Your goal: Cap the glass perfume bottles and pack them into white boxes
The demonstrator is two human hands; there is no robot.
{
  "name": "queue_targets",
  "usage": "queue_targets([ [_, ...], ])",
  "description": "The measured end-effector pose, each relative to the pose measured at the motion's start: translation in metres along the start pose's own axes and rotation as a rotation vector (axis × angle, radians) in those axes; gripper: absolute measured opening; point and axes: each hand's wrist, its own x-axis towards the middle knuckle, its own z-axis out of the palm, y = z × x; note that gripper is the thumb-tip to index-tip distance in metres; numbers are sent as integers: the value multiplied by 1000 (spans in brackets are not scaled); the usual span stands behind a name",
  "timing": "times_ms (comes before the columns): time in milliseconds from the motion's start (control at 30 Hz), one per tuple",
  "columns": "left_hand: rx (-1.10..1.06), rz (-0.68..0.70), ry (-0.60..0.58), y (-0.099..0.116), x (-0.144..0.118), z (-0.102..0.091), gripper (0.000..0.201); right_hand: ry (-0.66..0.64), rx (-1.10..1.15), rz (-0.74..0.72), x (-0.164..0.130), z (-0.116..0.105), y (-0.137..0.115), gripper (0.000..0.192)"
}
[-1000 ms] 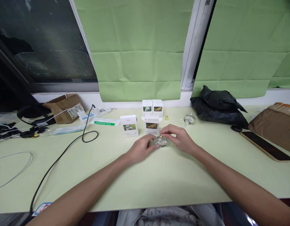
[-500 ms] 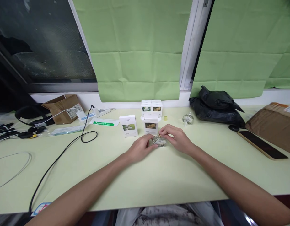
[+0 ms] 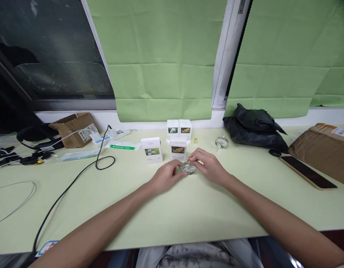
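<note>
Behind the pale green tabletop (image 3: 172, 223) runs a white sill; above it hang green paper sheets (image 3: 161, 59), left of them a dark window (image 3: 49, 48), perhaps night outside.

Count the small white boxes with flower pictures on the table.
4: one stands alone at left, one stands just behind the hands, two sit side by side behind it. Others may be hidden.

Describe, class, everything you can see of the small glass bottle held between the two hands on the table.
The small glass bottle is round, clear and squat, with pale flecks or reflections showing through it. It sits low on the pale green table, just in front of a white box with a flower picture. The left hand steadies its left side; the right hand pinches at its top, hiding the neck. Whether it is capped cannot be told.
</note>
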Motion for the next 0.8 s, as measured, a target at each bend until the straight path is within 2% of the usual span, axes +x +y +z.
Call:
queue_targets([
  [400,-16,-55,15,0,-2,2,42,28,-220,43,-5,8,-13,18],
  [633,-15,-77,35,2,-3,5,38,29,-454,131,-6,18,-27,20],
  [700,-7,-70,45,1,-3,6,38,26,-458,147,-5,19,-28,20],
  [800,-8,-47,42,-1,-3,7,37,44,-337,129,-5,15,-23,18],
])
